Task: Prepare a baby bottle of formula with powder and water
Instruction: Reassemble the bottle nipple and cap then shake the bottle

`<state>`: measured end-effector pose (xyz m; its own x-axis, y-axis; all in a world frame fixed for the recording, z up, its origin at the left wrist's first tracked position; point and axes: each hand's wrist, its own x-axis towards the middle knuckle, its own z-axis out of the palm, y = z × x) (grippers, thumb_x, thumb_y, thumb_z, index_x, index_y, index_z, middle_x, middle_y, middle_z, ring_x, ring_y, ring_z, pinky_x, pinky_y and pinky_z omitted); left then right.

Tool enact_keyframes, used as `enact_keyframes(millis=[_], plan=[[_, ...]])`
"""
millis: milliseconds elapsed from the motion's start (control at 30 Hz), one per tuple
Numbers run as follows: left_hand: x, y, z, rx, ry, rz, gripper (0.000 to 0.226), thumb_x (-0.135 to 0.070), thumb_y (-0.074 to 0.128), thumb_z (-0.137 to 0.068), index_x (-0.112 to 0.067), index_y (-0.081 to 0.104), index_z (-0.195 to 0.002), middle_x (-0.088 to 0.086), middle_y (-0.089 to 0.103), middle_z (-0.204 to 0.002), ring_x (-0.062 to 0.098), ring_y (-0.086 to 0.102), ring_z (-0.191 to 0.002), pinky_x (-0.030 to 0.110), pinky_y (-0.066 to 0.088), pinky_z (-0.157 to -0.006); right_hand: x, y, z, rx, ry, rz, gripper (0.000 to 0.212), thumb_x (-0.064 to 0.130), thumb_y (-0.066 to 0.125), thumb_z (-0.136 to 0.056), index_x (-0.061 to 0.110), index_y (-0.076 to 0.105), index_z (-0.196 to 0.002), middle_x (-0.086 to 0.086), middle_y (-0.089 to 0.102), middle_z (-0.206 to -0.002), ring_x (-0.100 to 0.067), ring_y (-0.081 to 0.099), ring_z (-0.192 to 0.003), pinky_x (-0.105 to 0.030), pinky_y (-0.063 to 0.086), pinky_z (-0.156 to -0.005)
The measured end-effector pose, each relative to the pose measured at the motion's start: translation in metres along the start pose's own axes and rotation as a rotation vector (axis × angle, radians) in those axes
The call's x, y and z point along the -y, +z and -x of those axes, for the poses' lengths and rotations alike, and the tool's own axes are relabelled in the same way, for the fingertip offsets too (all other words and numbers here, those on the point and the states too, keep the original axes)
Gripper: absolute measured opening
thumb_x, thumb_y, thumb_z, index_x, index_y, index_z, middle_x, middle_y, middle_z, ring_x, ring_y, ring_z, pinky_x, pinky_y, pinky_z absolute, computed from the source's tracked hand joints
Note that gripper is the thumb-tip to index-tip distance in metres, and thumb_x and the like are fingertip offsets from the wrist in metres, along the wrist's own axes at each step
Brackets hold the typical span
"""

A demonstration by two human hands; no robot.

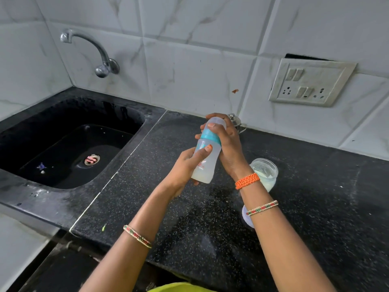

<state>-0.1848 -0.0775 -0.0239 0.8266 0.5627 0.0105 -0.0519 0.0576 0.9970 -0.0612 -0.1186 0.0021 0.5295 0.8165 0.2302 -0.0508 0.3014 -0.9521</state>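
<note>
translucent bottle point(207, 152) — tilted, cap up-right; left hand point(185, 167), right hand point(228, 142) grip it

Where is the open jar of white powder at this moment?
In the head view the jar stands on the black counter, right of centre, just behind the right wrist, with its lid lying nearer the camera and the bottle held to its left.

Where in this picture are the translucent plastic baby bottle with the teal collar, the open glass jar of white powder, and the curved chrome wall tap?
translucent baby bottle point(205, 165): head view, lower body.
glass jar of white powder point(266, 170): head view, powder-coated inside wall.
chrome wall tap point(92, 44): head view, curved spout.
</note>
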Motion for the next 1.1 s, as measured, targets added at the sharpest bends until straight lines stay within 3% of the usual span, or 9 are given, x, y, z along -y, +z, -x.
enact_keyframes(millis=[200, 367, 567, 667, 767, 833, 933, 1033, 1100], plan=[[-0.016, 0.016, 0.014, 0.062, -0.031, 0.336, 0.032, -0.054, 0.049, -0.085, -0.034, 0.073, -0.086, 0.003, 0.07, -0.08, 0.018, 0.066, -0.062, 0.02, 0.037, -0.039, 0.014, 0.001, 0.003, 0.094, -0.026, -0.15, 0.038, 0.036, 0.063, -0.073, 0.017, 0.058, -0.106, -0.004, 0.068, -0.084, -0.023, 0.07, -0.077, -0.032, 0.057, -0.066], [-0.025, 0.022, 0.018, 0.072, -0.073, 0.523, 0.033, -0.053, 0.053, -0.082, -0.029, 0.075, -0.085, 0.006, 0.07, -0.079, 0.019, 0.067, -0.06, 0.017, 0.039, -0.036, 0.029, 0.009, 0.004, 0.043, -0.098, -0.028, 0.039, 0.038, 0.06, -0.071, 0.015, 0.058, -0.103, -0.007, 0.064, -0.082, -0.026, 0.071, -0.076, -0.028, 0.055, -0.06], [-0.031, 0.027, 0.016, 0.015, -0.119, 0.443, 0.038, -0.055, 0.062, -0.078, -0.019, 0.073, -0.085, 0.009, 0.068, -0.074, 0.021, 0.064, -0.055, 0.014, 0.03, -0.033, 0.033, 0.008, 0.007, 0.035, -0.075, 0.039, 0.037, 0.04, 0.057, -0.071, 0.017, 0.059, -0.1, -0.005, 0.062, -0.093, -0.029, 0.072, -0.083, -0.027, 0.054, -0.058], [-0.026, 0.029, 0.015, -0.094, -0.186, 0.336, 0.052, -0.058, 0.064, -0.069, -0.011, 0.065, -0.092, 0.011, 0.066, -0.076, 0.023, 0.06, -0.056, 0.013, 0.027, -0.032, 0.02, 0.002, 0.012, 0.015, 0.007, 0.045, 0.024, 0.037, 0.054, -0.079, 0.022, 0.059, -0.099, -0.006, 0.062, -0.097, -0.034, 0.071, -0.086, -0.042, 0.057, -0.069], [-0.019, 0.028, 0.011, -0.186, -0.179, 0.207, 0.043, -0.053, 0.064, -0.079, -0.011, 0.064, -0.088, 0.007, 0.065, -0.071, 0.018, 0.058, -0.051, 0.013, 0.026, -0.031, 0.008, -0.002, 0.013, -0.003, 0.063, 0.112, 0.016, 0.035, 0.046, -0.089, 0.029, 0.057, -0.1, -0.023, 0.056, -0.116, -0.044, 0.066, -0.096, -0.061, 0.051, -0.086], [-0.016, 0.026, 0.006, -0.227, -0.171, 0.135, 0.039, -0.051, 0.063, -0.082, -0.013, 0.064, -0.083, 0.0, 0.064, -0.061, 0.013, 0.057, -0.045, 0.013, 0.026, -0.031, 0.005, -0.002, 0.013, -0.022, 0.084, 0.175, 0.018, 0.038, 0.045, -0.084, 0.032, 0.054, -0.099, -0.02, 0.059, -0.108, -0.04, 0.063, -0.095, -0.055, 0.052, -0.087], [-0.012, 0.022, 0.0, -0.268, -0.157, 0.067, 0.043, -0.056, 0.062, -0.082, -0.013, 0.063, -0.076, -0.002, 0.061, -0.054, 0.011, 0.054, -0.039, 0.014, 0.026, -0.031, -0.003, -0.003, 0.009, -0.004, 0.09, 0.237, 0.019, 0.041, 0.046, -0.084, 0.032, 0.048, -0.1, -0.001, 0.058, -0.093, -0.015, 0.062, -0.082, -0.031, 0.054, -0.073], [-0.007, 0.016, -0.008, -0.318, -0.156, 0.095, 0.053, -0.061, 0.054, -0.085, -0.012, 0.062, -0.069, 0.001, 0.059, -0.051, 0.013, 0.055, -0.038, 0.017, 0.034, -0.032, -0.015, -0.004, 0.006, -0.006, 0.043, 0.302, 0.012, 0.026, 0.045, -0.099, 0.023, 0.043, -0.11, 0.002, 0.056, -0.096, -0.004, 0.058, -0.081, -0.011, 0.05, -0.066], [-0.006, 0.008, -0.015, -0.386, -0.17, 0.078, 0.055, -0.056, 0.041, -0.094, -0.011, 0.061, -0.07, 0.001, 0.06, -0.05, 0.014, 0.058, -0.041, 0.021, 0.041, -0.036, -0.018, -0.003, 0.006, -0.001, 0.0, 0.375, 0.02, 0.027, 0.044, -0.1, 0.024, 0.036, -0.118, -0.002, 0.054, -0.107, -0.008, 0.057, -0.091, -0.009, 0.048, -0.07]])
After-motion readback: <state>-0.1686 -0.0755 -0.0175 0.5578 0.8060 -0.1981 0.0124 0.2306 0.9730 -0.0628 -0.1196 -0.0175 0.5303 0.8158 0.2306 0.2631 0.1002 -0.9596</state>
